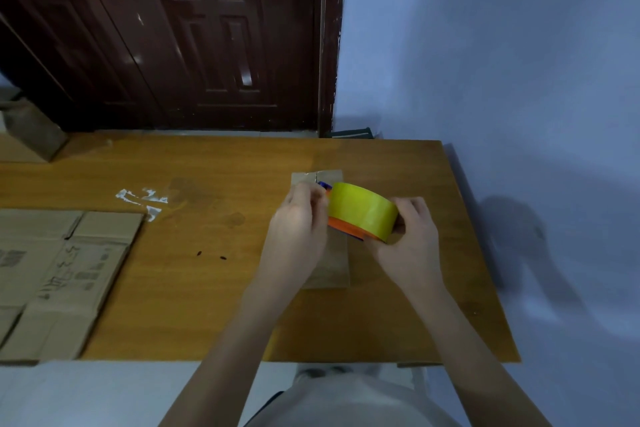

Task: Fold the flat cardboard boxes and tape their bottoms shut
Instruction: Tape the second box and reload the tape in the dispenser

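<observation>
A yellow tape roll (pixel 362 208) on an orange dispenser is held above a small brown cardboard box (pixel 334 263) that stands on the wooden table (pixel 207 288). My right hand (pixel 408 239) grips the roll from its right side. My left hand (pixel 299 222) pinches at the roll's left edge, where a bit of blue shows. Both hands hide much of the box; its closed flaps with a centre seam show at the far end (pixel 317 177).
Flat, unfolded cardboard boxes (pixel 59 274) lie on the table's left part, overhanging the front edge. White tape scraps (pixel 143 199) stick to the tabletop. Another brown box (pixel 33 132) stands at the far left. A dark door and a blue wall are behind the table.
</observation>
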The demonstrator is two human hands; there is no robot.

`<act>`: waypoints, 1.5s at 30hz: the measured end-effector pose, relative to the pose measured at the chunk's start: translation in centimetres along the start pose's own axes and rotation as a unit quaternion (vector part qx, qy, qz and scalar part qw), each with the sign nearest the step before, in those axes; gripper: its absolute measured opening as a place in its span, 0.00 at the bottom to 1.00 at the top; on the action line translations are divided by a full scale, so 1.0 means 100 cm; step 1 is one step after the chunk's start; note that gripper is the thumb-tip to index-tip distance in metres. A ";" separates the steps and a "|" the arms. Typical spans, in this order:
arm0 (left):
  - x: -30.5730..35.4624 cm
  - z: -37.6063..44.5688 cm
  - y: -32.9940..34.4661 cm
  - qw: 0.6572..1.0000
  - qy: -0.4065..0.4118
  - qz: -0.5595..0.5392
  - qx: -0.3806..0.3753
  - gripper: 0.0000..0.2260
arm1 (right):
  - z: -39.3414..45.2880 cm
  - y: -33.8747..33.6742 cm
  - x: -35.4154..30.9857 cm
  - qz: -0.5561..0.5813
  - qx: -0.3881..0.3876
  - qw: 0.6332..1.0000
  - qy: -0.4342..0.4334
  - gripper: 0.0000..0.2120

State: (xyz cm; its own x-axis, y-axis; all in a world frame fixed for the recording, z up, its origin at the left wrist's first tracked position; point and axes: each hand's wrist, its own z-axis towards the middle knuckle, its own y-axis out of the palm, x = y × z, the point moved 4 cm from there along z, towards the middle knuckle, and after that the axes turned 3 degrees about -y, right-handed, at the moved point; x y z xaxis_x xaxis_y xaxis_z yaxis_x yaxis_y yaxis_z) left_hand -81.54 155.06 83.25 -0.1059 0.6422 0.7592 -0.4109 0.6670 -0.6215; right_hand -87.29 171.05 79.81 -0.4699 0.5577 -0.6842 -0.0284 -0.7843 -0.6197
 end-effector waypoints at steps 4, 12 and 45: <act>0.003 0.002 0.003 0.997 -0.052 -0.045 -0.044 0.19 | -0.001 -0.003 0.000 -0.002 0.003 1.000 0.009 0.23; -0.005 0.006 0.011 1.000 0.005 0.019 -0.010 0.12 | -0.003 -0.003 0.000 -0.012 0.004 1.000 -0.004 0.24; 0.010 -0.003 0.000 0.988 0.001 -0.148 0.035 0.02 | -0.015 -0.022 -0.020 -0.063 0.041 0.996 -0.051 0.21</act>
State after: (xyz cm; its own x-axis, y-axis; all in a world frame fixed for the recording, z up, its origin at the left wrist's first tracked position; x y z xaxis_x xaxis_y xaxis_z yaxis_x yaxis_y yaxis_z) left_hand -81.39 155.83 83.91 0.0300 0.4228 0.9057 -0.4854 0.7983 -0.3565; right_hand -84.94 172.04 81.95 -0.5448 0.6261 -0.5579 -0.1626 -0.7316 -0.6621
